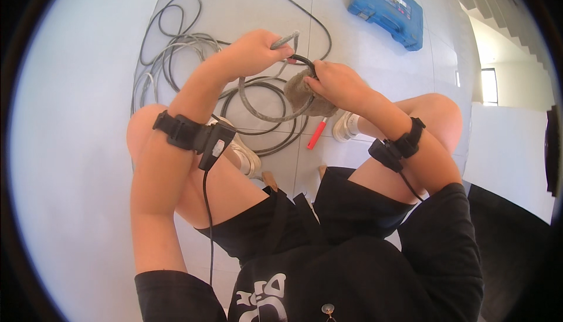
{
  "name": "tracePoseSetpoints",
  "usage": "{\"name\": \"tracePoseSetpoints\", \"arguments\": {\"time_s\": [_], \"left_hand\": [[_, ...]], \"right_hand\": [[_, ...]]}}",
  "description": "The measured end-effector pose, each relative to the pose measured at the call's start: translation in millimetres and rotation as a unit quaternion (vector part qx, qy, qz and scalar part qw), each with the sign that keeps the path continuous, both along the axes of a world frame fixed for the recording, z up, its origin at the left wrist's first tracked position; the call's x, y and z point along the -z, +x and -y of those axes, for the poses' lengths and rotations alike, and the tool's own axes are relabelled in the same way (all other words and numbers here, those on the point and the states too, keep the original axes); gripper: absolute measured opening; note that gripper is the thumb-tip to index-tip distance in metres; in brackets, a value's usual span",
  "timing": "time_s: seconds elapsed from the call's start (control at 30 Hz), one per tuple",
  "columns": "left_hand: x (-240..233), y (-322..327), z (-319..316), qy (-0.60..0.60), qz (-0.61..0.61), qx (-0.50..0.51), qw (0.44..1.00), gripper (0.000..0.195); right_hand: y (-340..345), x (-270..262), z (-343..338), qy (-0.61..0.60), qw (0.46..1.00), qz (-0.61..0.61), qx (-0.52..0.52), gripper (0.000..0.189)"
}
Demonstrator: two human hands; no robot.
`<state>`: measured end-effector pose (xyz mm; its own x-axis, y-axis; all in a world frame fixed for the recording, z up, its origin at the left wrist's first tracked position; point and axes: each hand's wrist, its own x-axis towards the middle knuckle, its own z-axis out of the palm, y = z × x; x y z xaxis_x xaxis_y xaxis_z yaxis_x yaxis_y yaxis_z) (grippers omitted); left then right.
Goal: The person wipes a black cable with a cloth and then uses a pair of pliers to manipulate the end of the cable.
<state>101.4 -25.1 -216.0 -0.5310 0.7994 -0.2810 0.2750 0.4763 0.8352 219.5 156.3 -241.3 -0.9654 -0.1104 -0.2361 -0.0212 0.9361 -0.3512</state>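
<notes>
My left hand (259, 54) grips a cable (264, 115), and a dusty grey bend of it sticks up past the thumb. My right hand (338, 82) pinches a black stretch of the cable a short way to the right. A grey-brown cloth (301, 91) hangs under the right hand, against the cable; the fingers beneath it are hidden. Between the hands the cable looks black, while the loop sagging below them is grey with dust. A small reddish thing shows just under my left fingertips, too small to identify.
Tangled grey and black cables (169, 54) lie on the tiled floor (374, 67) at the left. A coiled black cable (283, 142) reaches beside my left shoe (246, 157). A red-handled tool (316, 135) lies near my right shoe (343, 128). A blue tool case (389, 12) stands farther off, right.
</notes>
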Motion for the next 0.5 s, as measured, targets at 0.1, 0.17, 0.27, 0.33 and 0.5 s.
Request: {"name": "tracePoseSetpoints", "arguments": {"time_s": [0.1,0.17,0.27,0.33,0.5], "left_hand": [[4,-2,0,0.006,-0.053,0.021,0.998,0.028],[7,-2,-3,0.013,-0.051,-0.026,0.998,0.029],[4,-7,-3,0.007,0.007,-0.118,0.993,0.030],[5,-12,-2,0.024,0.059,-0.166,0.984,0.031],[7,-13,4,0.119,0.205,-0.232,0.943,0.033]], "right_hand": [[-1,-2,1,-0.012,1.000,-0.010,0.000,0.035],[-3,-3,1,-0.029,0.999,-0.018,0.025,0.033],[-12,-12,1,-0.092,0.991,-0.040,0.090,0.031],[-19,-16,-7,-0.161,0.976,-0.075,0.124,0.030],[-26,-5,-35,-0.468,0.833,-0.039,0.291,0.025]]}}
